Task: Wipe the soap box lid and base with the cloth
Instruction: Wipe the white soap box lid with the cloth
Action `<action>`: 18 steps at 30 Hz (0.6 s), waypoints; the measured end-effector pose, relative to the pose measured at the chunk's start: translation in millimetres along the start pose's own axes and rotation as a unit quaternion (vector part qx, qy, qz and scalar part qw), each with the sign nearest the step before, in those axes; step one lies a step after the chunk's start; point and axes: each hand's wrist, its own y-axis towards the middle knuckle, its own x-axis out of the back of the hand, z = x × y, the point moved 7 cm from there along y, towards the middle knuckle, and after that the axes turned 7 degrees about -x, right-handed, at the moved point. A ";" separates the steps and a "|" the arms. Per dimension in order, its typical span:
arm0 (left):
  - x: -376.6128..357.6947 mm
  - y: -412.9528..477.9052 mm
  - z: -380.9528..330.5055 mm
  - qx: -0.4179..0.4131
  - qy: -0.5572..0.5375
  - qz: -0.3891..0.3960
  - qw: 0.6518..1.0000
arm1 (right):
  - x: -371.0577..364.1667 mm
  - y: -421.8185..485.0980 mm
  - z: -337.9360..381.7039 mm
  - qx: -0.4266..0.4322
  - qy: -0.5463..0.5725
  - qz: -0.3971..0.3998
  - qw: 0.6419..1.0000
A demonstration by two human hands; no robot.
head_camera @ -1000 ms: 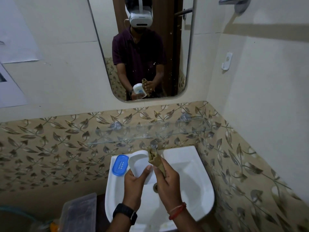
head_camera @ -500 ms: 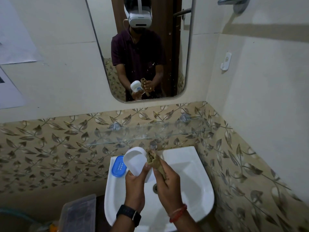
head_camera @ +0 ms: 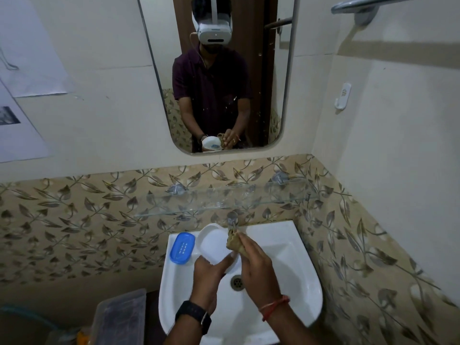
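— Where's the box?
— Low centre of the frame, over the sink (head_camera: 286, 270). The left hand (head_camera: 206, 272) has its grip curled round the white half (head_camera: 214, 242), hollow side up, thumb on the rim. Lid or base, hard to say.
— And the cloth (head_camera: 234, 241)?
— Bunched in the right hand (head_camera: 258, 267), grip pinched tight on it, its tip touching the white half's right edge, just below the tap (head_camera: 232, 217).
— The blue half (head_camera: 182, 248)?
— Flat on the sink's left ledge, just beside the white one.

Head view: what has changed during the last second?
Little. The left hand moved the white soap box part slightly left, then back. The right hand keeps the cloth at its rim. The blue part stays on the sink.
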 end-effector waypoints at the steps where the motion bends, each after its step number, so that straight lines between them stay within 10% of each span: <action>1: 6.1 0.6 -1.8 -0.007 0.017 -0.016 1.000 | -1.0 2.4 -3.4 -0.001 -0.011 0.015 1.000; 9: 25.3 19.7 -39.3 -0.094 0.175 0.030 0.980 | 2.2 23.7 -4.6 0.022 0.015 0.141 0.990; 18: 30.5 5.8 -8.2 -0.028 0.020 -0.159 0.987 | -16.5 -37.2 -6.6 -0.186 0.251 -0.068 0.948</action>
